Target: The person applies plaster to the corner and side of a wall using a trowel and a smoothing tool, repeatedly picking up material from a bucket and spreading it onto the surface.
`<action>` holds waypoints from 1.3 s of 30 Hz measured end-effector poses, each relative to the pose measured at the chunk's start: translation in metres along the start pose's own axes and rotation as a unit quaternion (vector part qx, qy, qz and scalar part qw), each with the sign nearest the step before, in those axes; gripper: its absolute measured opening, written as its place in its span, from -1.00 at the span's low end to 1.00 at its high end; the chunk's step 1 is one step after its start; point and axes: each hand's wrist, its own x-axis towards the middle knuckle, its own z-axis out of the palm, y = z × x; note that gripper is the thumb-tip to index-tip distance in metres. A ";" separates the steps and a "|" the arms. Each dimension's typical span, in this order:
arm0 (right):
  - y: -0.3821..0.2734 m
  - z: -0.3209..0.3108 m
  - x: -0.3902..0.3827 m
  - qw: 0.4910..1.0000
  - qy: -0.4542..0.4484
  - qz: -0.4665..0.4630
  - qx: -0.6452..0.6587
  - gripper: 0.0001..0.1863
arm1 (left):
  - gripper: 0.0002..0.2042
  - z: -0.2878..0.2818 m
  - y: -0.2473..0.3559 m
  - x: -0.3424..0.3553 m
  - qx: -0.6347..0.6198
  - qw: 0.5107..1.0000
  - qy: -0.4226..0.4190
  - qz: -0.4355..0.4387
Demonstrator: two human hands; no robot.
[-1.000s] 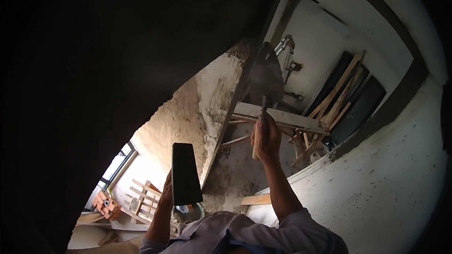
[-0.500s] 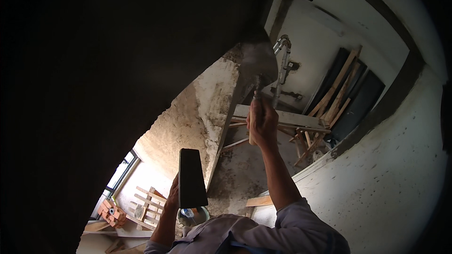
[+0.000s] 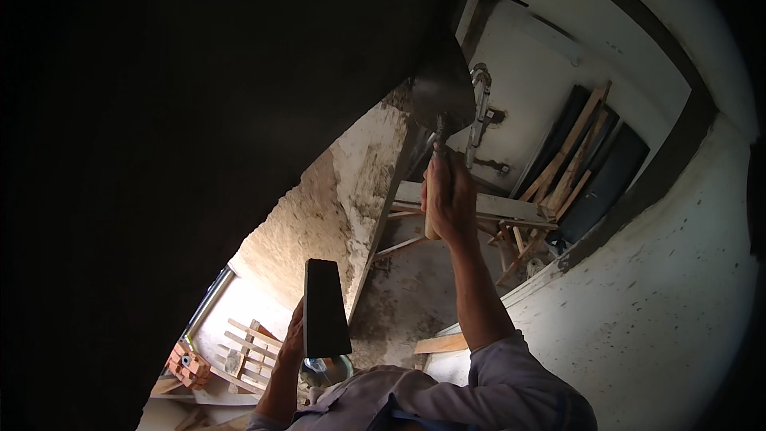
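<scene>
The right hand clasped a trowel, its far edge indistinct, while a dark board partly hid the left hand, its grip unclear.

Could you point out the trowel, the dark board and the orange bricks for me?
Trowel (image 3: 444, 96): head view, on its broad blade.
Dark board (image 3: 325, 311): head view, middle of its flat face.
Orange bricks (image 3: 195, 369): head view, near the pile's middle.

Stained grey floor, on it a trestle bench, a round bucket
</scene>
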 end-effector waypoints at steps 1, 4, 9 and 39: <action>-0.006 0.002 -0.001 0.998 0.000 0.043 0.042 -0.69 | -0.49 0.000 -0.001 0.001 0.006 1.000 0.000 -0.007; -0.008 0.003 -0.014 0.995 -0.002 0.089 0.032 -0.71 | -0.46 0.003 0.000 0.002 0.028 0.999 0.004 -0.023; 0.017 0.004 -0.057 0.997 0.006 0.077 -0.005 -0.75 | -0.42 0.003 0.000 -0.003 0.018 0.999 -0.017 -0.020; -0.012 -0.020 0.020 0.998 0.020 -0.012 -0.062 -0.73 | -0.48 -0.034 -0.035 -0.008 0.112 0.992 0.058 -0.029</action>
